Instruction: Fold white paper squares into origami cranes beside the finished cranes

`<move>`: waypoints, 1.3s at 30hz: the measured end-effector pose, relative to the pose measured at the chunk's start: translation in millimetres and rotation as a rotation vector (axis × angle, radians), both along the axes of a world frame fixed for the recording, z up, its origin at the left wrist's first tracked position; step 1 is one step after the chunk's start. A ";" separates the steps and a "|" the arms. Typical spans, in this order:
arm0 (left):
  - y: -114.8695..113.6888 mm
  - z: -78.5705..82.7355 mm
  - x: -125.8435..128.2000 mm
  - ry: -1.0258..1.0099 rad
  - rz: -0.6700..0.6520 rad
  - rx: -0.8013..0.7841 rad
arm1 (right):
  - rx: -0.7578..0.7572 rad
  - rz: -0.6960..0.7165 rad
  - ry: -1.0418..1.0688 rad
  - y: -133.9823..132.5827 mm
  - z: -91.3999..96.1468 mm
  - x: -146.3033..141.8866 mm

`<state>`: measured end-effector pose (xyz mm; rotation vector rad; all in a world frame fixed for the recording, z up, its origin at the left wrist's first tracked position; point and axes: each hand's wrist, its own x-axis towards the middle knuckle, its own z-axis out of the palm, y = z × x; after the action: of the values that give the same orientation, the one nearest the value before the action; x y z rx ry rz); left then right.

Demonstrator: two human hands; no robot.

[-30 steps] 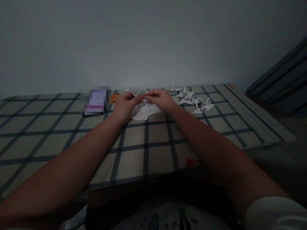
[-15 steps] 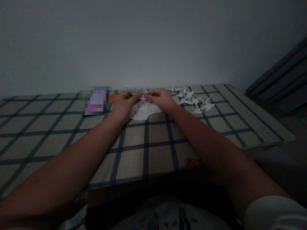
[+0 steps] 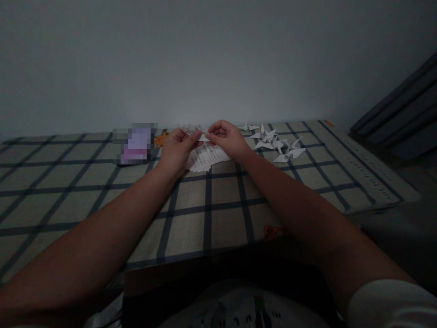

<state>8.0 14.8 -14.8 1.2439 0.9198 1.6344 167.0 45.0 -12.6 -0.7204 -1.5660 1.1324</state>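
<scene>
The left hand (image 3: pixel 175 148) and right hand (image 3: pixel 232 142), nearly closed, pinch a small white paper (image 3: pixel 203 137), likely to steady it

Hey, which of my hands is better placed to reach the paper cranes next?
Probably your right hand: it's nearer the paper cranes; your left hand sits farther away, toward the phone. Both seem to pinch a small white paper.
</scene>
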 end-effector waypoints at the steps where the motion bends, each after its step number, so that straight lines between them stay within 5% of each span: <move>1: 0.8 -1.0 -0.5 0.007 0.002 0.002 | -0.032 0.017 0.010 -1.0 0.9 0.4; 8: 4.5 -3.4 -6.2 0.085 0.073 0.019 | -0.196 0.016 0.032 -8.6 8.1 3.8; 39: 4.0 2.8 -7.8 0.066 0.059 0.032 | -0.218 -0.022 0.126 -3.5 5.1 3.4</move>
<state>0.3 18.8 -11.9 1.3102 0.9824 1.6682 170.4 41.5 -7.5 -0.7921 -1.3393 1.3200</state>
